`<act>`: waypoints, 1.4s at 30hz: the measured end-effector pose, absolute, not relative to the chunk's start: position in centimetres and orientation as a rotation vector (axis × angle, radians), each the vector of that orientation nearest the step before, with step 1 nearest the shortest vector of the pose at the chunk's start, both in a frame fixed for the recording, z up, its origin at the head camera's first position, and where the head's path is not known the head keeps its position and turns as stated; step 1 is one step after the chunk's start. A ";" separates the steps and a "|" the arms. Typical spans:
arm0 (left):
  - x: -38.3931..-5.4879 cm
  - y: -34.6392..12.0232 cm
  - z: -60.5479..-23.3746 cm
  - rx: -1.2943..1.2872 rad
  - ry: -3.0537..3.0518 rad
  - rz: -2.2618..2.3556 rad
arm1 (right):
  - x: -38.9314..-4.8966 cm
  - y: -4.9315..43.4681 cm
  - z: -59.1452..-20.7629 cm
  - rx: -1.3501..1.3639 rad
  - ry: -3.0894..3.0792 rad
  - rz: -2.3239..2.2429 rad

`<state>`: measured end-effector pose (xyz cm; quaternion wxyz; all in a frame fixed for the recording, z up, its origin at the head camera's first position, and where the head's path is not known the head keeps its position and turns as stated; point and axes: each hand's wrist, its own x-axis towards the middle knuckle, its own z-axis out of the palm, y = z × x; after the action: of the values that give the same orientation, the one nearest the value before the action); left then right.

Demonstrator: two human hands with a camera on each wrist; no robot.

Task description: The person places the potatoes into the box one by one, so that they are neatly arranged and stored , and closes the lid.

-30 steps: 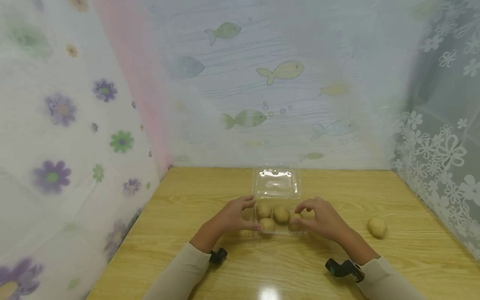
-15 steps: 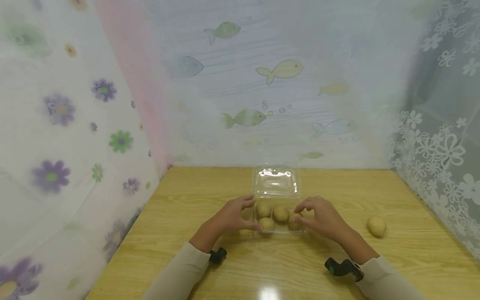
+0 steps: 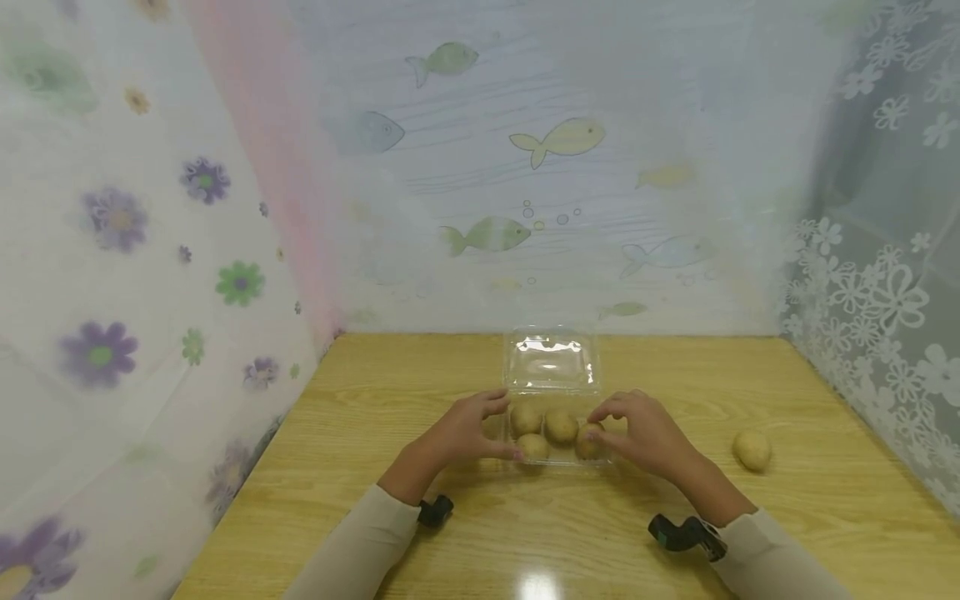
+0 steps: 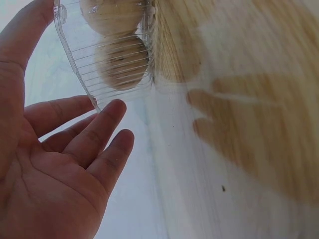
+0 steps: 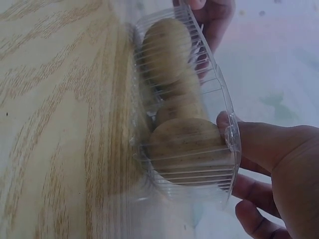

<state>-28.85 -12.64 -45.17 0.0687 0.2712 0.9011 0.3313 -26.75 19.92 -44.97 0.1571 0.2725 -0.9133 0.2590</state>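
A clear plastic clamshell container (image 3: pixel 553 463) stands on the table with its lid (image 3: pixel 551 362) folded back. Several potatoes lie inside, among them a front-left potato (image 3: pixel 533 448) and a right-end potato (image 5: pixel 192 152). My left hand (image 3: pixel 468 433) holds the container's left end, thumb at the front rim and fingers toward the back; in the left wrist view the lower fingers spread loosely past the rim. At the other end, my right hand (image 3: pixel 645 433) grips the rim, its thumb tip over the edge beside the right-end potato. The right index finger is mostly hidden in the right wrist view.
One loose potato (image 3: pixel 752 451) lies on the wooden table (image 3: pixel 375 375), to the right of the right hand. A fish-printed sheet (image 3: pixel 487 167) hangs behind the table's far edge, with a flowered sheet (image 3: pixel 150 333) at the left. Black wrist mounts (image 3: pixel 686 533) sit on both arms.
Both hands keep their places at the container's ends, and the potatoes stay where they were. The head view has shifted very slightly.
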 end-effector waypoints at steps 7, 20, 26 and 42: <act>-28.9 -12.7 -45.2 0.831 2.708 1.011 | -26.9 19.8 -44.9 0.787 -2.621 0.733; -28.8 -12.7 -45.3 0.828 2.696 1.027 | -26.8 19.9 -45.2 0.784 -2.620 0.726; -28.7 -12.6 -45.1 0.816 2.695 1.043 | -26.8 19.9 -45.1 0.794 -2.615 0.720; -28.7 -12.6 -44.9 0.787 2.703 1.020 | -26.7 21.0 -44.5 0.780 -2.612 0.767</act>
<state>-28.70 -12.60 -44.94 0.0736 0.2621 0.9002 0.3398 -26.68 21.04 -44.47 0.1543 0.2720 -0.9114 0.2676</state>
